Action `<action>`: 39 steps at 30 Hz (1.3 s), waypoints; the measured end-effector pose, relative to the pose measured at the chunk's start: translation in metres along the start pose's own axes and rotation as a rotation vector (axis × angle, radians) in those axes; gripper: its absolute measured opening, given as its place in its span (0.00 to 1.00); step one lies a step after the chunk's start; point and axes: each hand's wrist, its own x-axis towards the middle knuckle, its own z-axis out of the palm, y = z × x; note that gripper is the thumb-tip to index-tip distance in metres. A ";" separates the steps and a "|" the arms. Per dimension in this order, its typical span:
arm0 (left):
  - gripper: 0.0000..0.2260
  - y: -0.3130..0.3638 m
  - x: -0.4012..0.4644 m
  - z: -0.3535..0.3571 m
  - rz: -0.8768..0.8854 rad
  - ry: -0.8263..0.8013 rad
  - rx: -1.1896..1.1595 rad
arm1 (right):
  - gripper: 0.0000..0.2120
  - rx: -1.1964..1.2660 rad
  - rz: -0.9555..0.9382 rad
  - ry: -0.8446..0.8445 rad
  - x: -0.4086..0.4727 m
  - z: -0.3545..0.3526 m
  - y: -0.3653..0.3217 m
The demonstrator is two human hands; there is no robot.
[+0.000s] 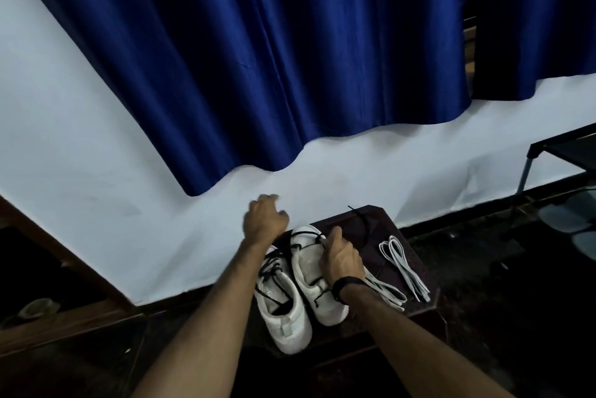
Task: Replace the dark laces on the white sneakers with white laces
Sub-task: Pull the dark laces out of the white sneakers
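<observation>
- Two white sneakers on a dark stool: the left sneaker is nearest and fully dark-laced, the right sneaker touches it at its 2 o'clock
- The right hand curls over the right sneaker's tongue, thumb up, gripping it
- White laces lie at 3 o'clock of the sneakers
- A loose dark lace trails toward 1 o'clock
- The left hand, raised at 11 o'clock, is curled; blurred, contents unclear
- Blue curtain at 12 o'clock

No text, label, brand mark or number could be read anywhere in the picture; the surfaces in view were plain, or too dark and blurred to show any writing.
</observation>
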 end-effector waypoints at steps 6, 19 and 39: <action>0.12 0.009 -0.007 0.064 0.273 -0.333 -0.028 | 0.10 -0.025 -0.007 -0.014 0.000 0.000 0.002; 0.11 -0.004 0.005 -0.002 -0.356 0.637 -0.469 | 0.10 -0.001 -0.001 0.013 0.000 0.002 0.002; 0.06 -0.004 -0.003 0.057 0.269 -0.205 -0.038 | 0.08 0.013 -0.008 0.034 0.002 0.007 0.004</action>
